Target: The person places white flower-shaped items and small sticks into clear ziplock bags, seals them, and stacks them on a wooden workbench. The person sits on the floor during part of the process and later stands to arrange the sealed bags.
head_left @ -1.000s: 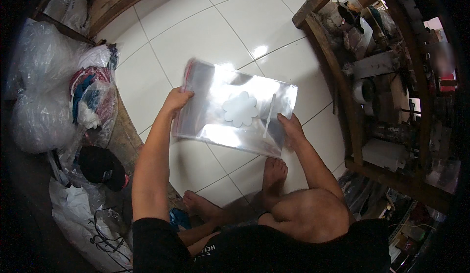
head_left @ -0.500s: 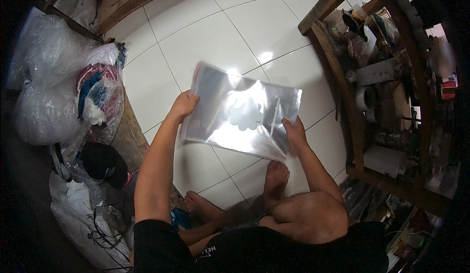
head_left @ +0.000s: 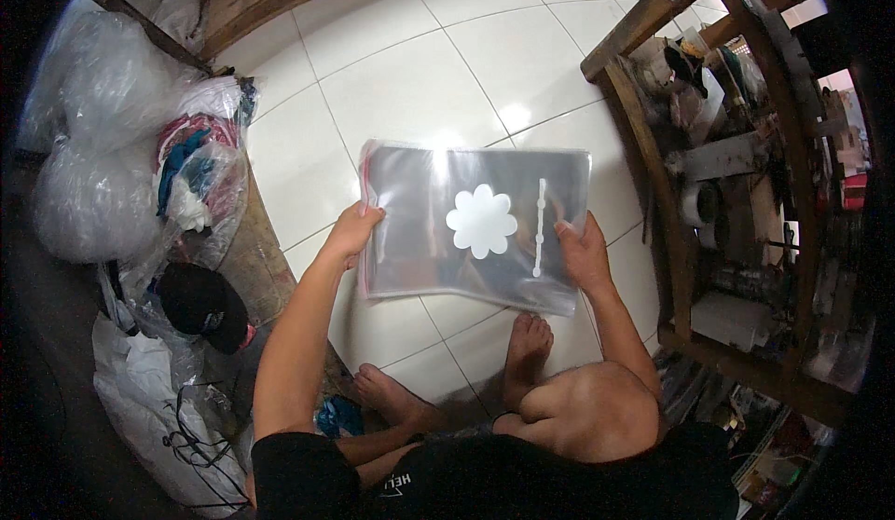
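Pinching opposite ends of clear rectangular plastic sheets (head_left: 435,226) at frame centre, with closed left hand (head_left: 355,233) and right hand (head_left: 585,252). Might slide apart if loosened.

Black cap (head_left: 198,302) beside clear plastic bags (head_left: 98,194); wooden rack (head_left: 643,147) opposite, white floor tiles (head_left: 382,73) between.

A black short-sleeved shirt (head_left: 559,473) bears small white lettering (head_left: 399,483); the feet (head_left: 529,341) are bare.
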{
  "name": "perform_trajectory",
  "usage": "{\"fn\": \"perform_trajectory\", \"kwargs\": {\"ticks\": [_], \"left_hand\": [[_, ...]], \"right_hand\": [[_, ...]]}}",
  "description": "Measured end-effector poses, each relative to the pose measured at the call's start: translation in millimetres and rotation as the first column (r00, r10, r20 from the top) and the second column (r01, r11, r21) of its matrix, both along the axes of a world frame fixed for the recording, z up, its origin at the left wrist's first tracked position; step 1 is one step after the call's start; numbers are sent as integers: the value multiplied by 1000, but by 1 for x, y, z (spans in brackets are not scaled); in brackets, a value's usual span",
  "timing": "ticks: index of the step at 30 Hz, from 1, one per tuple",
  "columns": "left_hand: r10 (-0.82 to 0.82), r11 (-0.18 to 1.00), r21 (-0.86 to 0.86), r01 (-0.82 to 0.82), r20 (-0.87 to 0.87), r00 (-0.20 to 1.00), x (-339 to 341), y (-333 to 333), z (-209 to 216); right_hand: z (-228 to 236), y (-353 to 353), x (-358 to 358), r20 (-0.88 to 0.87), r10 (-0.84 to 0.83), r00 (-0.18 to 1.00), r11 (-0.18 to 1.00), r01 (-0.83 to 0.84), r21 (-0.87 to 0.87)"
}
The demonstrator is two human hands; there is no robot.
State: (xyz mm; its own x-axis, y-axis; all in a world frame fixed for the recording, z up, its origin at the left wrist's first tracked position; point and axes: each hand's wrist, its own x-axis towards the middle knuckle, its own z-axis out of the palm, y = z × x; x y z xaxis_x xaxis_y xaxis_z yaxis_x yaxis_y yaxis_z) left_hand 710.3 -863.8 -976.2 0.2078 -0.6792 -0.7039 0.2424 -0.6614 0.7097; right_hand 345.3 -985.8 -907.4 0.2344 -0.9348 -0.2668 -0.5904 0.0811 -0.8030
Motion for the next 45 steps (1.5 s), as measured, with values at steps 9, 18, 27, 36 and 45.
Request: {"fn": "perform_trajectory", "kwargs": {"ticks": [9, 18, 27, 36, 45], "left_hand": [[260, 959, -64, -275, -174, 950, 12, 38, 1], [407, 911, -28, -412, -119, 906, 62, 53, 61], [598, 794, -53, -606, -112, 794, 57, 104, 208], [779, 613, -2, -790, -160, 606, 3, 125, 358], [705, 649, -98, -755, -297, 645, -15, 142, 511]], "right_hand": [[99, -1, 73, -42, 312, 949, 938, -314, -145], [123, -45, 148, -9, 417, 909, 896, -412, -162], [248, -34, 201, -41, 465, 885, 880, -466, -90], [461, 2, 238, -290, 575, 765, 779, -620, -94], [643, 12, 218, -290, 611, 736, 710, -672, -211]]}}
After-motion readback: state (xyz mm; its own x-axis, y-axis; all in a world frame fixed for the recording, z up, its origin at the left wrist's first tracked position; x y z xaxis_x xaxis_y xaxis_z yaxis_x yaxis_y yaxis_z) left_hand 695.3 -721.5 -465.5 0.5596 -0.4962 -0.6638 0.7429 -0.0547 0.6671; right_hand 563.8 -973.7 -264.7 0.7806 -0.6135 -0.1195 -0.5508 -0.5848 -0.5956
